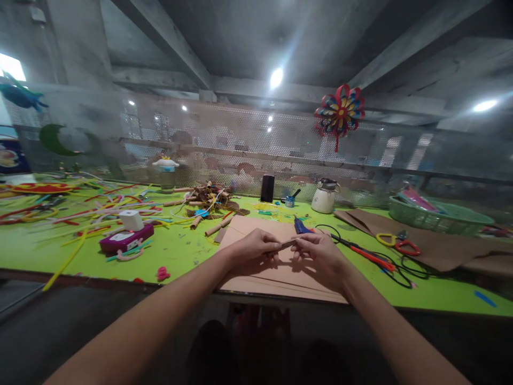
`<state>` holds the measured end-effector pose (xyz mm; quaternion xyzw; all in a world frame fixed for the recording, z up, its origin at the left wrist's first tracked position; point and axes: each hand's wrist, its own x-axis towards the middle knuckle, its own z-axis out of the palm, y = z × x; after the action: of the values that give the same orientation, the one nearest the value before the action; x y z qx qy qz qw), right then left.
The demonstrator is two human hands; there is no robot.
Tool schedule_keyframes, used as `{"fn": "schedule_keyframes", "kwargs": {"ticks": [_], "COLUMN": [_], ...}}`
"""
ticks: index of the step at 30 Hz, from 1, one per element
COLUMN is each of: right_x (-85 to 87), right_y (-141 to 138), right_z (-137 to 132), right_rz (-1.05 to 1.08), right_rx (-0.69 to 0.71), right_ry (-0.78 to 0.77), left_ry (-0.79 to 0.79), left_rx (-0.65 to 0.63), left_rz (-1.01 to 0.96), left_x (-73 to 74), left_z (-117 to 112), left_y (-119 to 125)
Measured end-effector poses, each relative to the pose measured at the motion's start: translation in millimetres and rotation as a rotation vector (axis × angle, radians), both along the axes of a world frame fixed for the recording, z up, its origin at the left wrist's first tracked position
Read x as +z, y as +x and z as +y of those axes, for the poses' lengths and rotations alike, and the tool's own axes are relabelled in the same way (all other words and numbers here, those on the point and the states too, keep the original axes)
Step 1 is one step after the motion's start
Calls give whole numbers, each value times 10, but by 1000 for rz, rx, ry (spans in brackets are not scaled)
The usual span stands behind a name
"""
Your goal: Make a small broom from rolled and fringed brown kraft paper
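Observation:
My left hand [258,247] and my right hand [318,250] meet over a stack of tan paper sheets [244,271] at the table's front edge. Both pinch a thin, dark brown strip [287,244], apparently rolled or folded paper, one hand at each end. The fingers partly hide it. Just behind my right hand lies a dark blue tool [301,225], perhaps a glue gun, its front part hidden. To its right, a long red-and-black tool [372,258] lies beside a looped black cord [404,270].
Scissors [398,243] rest on brown paper [433,251] at right, by a green basket [444,216]. A white jug [324,198] and a dark phone-like block [267,188] stand behind. Left are brown paper rolls [200,216], a purple box [126,239] and colourful strips [80,214].

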<state>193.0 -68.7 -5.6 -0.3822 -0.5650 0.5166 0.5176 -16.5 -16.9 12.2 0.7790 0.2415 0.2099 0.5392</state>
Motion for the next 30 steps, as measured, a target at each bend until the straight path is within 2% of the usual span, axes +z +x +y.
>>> {"fn": "schedule_keyframes", "kwargs": {"ticks": [7, 13, 20, 28, 30], "right_x": [-36, -61, -65, -69, -77], "right_y": [25, 30, -4, -39, -29], "right_z": [12, 45, 76, 77, 86], "right_rz": [30, -21, -35, -17, -20], "right_rx": [28, -54, -111, -155, -156], "right_ry": [14, 50, 139, 130, 132], "left_ry": [-85, -95, -92, -226, -218], "left_rx": [-16, -8, -28, -97, -91], "left_rz": [-53, -77, -52, -86, -107], "left_x": [-71, -119, -84, -61, -53], "left_z": [21, 53, 34, -21, -27], "left_y": [24, 48, 24, 17, 20]}}
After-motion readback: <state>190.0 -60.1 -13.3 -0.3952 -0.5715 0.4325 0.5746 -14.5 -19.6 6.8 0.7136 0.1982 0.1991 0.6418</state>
